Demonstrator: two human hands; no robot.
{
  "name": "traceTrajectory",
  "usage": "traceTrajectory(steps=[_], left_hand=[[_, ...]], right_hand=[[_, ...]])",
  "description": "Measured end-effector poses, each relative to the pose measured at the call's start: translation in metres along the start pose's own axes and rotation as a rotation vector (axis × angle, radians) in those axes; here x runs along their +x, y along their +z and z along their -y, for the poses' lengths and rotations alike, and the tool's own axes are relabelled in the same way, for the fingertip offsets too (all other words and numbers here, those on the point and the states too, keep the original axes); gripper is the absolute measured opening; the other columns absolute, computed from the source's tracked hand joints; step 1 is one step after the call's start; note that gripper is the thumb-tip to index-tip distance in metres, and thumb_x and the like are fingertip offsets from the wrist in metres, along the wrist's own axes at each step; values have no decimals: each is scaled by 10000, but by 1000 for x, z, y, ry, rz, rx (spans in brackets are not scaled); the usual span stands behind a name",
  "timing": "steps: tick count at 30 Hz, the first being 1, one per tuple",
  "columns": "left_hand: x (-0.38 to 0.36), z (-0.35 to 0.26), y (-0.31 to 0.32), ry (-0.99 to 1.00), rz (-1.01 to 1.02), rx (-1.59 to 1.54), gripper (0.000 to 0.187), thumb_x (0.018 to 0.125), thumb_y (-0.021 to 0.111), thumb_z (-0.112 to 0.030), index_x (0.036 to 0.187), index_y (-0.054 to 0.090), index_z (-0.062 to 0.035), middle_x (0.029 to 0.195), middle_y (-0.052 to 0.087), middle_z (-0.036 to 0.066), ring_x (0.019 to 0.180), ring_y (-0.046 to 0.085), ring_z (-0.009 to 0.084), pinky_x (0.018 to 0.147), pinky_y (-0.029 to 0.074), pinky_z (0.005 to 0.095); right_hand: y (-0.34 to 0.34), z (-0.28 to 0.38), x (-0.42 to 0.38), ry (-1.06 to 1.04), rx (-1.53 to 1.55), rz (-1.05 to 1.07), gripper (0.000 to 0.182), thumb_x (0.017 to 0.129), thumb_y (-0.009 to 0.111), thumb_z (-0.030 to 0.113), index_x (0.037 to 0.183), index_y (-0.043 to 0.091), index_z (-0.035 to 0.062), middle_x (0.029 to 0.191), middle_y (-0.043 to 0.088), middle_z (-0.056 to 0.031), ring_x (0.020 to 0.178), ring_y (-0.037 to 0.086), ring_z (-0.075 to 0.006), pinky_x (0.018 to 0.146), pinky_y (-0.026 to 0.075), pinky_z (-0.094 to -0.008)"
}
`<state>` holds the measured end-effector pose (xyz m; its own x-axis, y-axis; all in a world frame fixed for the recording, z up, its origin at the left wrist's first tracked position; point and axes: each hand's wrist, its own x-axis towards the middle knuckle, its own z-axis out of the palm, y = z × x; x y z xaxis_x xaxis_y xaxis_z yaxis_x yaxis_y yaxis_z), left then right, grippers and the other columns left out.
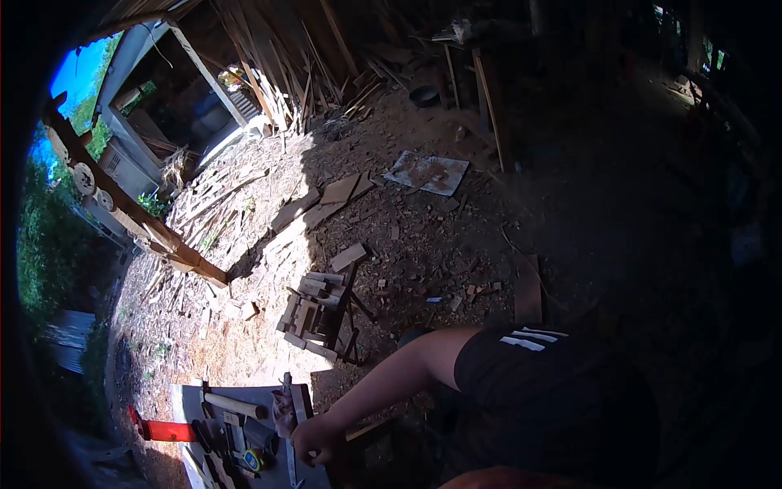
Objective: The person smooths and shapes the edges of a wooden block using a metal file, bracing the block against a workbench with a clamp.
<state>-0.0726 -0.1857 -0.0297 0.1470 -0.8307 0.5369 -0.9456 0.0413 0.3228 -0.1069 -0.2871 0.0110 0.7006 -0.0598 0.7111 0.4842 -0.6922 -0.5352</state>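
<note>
My right hand (316,442) is at the near edge of a dark-topped work table (273,397), its fingers curled closed. What they hold, if anything, is hidden. Close beside the fingers runs a narrow grey metal strip (290,464). A crumpled cloth-like piece (283,414) lies just beyond the hand. Also on the table are a hammer (231,405) with a pale wooden handle, a yellow and blue tape measure (253,460) and several dark tools. A long red object (167,430) sticks out past the far edge. At the bottom border a bit of skin shows, but my left hand is out of view.
A small wooden stand (312,314) stands on the chip-covered ground past my arm. Boards (322,202) and a pale sheet (427,172) lie farther off. A slanting wooden post (155,228) rises at left, and wood strips (277,81) lean behind. Deep shadow covers the right side.
</note>
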Motion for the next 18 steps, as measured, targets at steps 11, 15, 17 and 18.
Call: traceTrajectory(steps=[11, 15, 17, 18], left_hand=[[16, 11, 0, -18, 72, -43, 634, 926, 690, -415, 1348, 524, 27, 1346, 527, 266, 1245, 524, 424, 1043, 425, 481], [19, 14, 1, -18, 79, -53, 634, 927, 687, -415, 1350, 522, 28, 1349, 524, 269, 1248, 521, 428, 1045, 424, 482], [22, 14, 2, -10, 86, -54, 634, 927, 686, -415, 1350, 522, 28, 1350, 523, 271, 1250, 519, 429, 1046, 423, 483], [23, 15, 2, -11, 87, -54, 634, 928, 685, -415, 1351, 521, 28, 1351, 522, 272, 1251, 518, 430, 1046, 423, 484]], right_hand=[[-3, 2, -1, 80, -28, 51, 72, 780, 697, 212, 776, 741, 155, 683, 666, -61, 716, 670, -295, 678, 516, -432], [-6, 3, 0, 110, -15, 43, 99, 794, 675, 224, 804, 723, 138, 694, 668, -80, 717, 671, -311, 678, 520, -451], [-4, 5, -1, 143, -41, 32, 108, 801, 669, 226, 819, 715, 130, 696, 665, -86, 717, 670, -319, 676, 519, -457], [-4, 5, -1, 158, -55, 29, 112, 804, 666, 227, 827, 711, 126, 697, 664, -89, 718, 669, -322, 674, 519, -460]])
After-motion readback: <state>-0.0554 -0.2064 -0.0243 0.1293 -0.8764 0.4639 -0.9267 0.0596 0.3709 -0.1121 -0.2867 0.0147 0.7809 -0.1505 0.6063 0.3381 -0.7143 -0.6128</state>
